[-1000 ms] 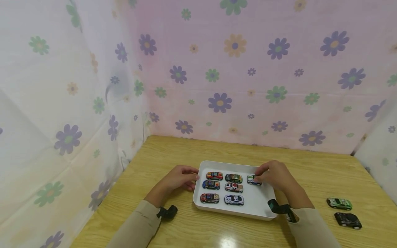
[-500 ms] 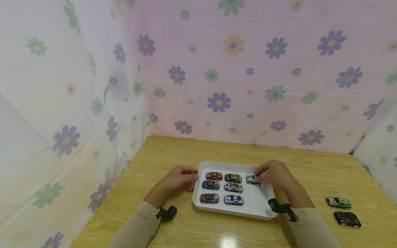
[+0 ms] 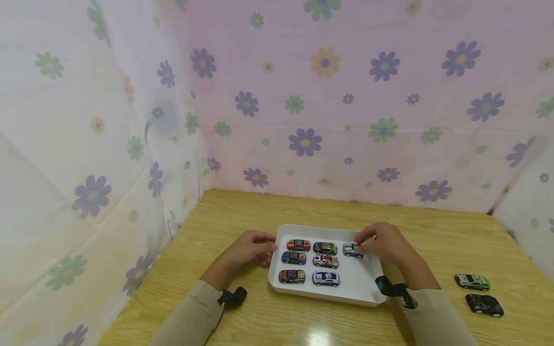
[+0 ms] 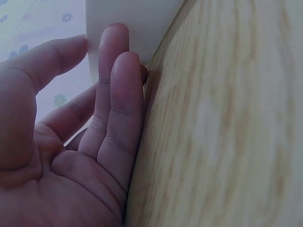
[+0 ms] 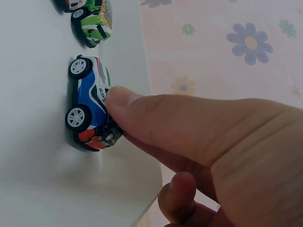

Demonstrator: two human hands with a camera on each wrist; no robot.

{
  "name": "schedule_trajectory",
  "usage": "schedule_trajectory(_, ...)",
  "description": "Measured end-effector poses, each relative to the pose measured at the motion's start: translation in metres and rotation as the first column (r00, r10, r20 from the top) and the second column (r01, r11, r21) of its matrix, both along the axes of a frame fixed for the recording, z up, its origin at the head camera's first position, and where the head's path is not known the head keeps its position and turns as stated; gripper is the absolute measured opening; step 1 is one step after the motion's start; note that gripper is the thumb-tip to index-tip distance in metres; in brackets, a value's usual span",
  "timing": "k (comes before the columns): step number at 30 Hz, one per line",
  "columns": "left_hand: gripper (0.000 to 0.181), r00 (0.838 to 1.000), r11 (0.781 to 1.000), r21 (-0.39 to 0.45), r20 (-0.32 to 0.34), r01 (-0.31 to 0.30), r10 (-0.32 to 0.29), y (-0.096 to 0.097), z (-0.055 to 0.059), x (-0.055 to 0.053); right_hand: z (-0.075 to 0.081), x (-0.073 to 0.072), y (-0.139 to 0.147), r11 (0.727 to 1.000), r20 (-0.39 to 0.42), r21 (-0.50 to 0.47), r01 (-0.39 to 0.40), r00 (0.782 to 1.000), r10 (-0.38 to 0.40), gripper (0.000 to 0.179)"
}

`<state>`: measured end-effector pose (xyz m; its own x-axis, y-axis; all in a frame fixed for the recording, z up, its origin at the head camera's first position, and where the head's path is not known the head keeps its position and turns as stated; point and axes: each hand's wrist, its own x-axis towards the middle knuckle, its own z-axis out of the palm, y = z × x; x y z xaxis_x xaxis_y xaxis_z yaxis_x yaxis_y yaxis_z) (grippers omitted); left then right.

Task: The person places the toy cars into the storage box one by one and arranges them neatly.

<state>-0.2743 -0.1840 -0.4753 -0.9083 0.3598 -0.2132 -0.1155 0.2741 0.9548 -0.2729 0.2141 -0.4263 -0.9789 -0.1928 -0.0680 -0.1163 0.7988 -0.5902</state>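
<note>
A shallow white tray (image 3: 350, 288) lies on the table with several toy cars in rows. At its far right part, my right hand (image 3: 387, 247) pinches a white, blue and green toy car (image 5: 92, 97). The right wrist view shows the thumb on the car's upper side; the index finger's contact is hidden behind it. The car's wheels are on or very near the tray floor. My left hand (image 3: 248, 250) rests at the tray's left wall, fingers loosely extended. In the left wrist view, the thumb touches the rim and the other fingers lie along the outer wall (image 4: 147, 28).
A green toy car (image 3: 472, 282) and a black toy car (image 3: 484, 305) stand on the wooden table (image 3: 268, 322), right of the tray. Inside the tray, a white car (image 3: 326, 278) sits nearest the front in the middle column. Flowered cloth (image 3: 277, 158) borders the table.
</note>
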Motion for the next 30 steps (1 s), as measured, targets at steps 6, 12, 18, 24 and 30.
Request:
schedule_trajectory(6,0.046,1.000,1.000,0.000,0.004,0.002,-0.002,-0.001,0.002,0.000,0.000,0.000,0.000,1.000,-0.003,0.019,-0.017,1.000,0.017,0.016)
schedule_trajectory(12,0.047,1.000,1.000,0.008,0.008,0.006,-0.006,-0.001,0.002,-0.001,0.002,0.001,0.001,0.999,-0.012,0.026,-0.024,1.000,0.024,0.016)
schedule_trajectory(18,0.045,1.000,1.000,0.006,0.008,0.001,-0.001,-0.001,0.001,-0.002,0.002,0.001,0.001,1.000,-0.011,0.017,-0.019,1.000,0.019,0.016)
schedule_trajectory(24,0.045,1.000,1.000,0.016,0.014,-0.008,0.007,0.000,0.000,-0.002,0.002,0.000,0.005,1.000,-0.015,0.020,-0.020,1.000,0.020,0.017)
schedule_trajectory(30,0.046,1.000,1.000,0.030,0.022,-0.007,0.006,0.000,0.001,0.000,0.009,0.003,0.015,0.998,-0.057,0.048,-0.032,0.998,0.035,0.019)
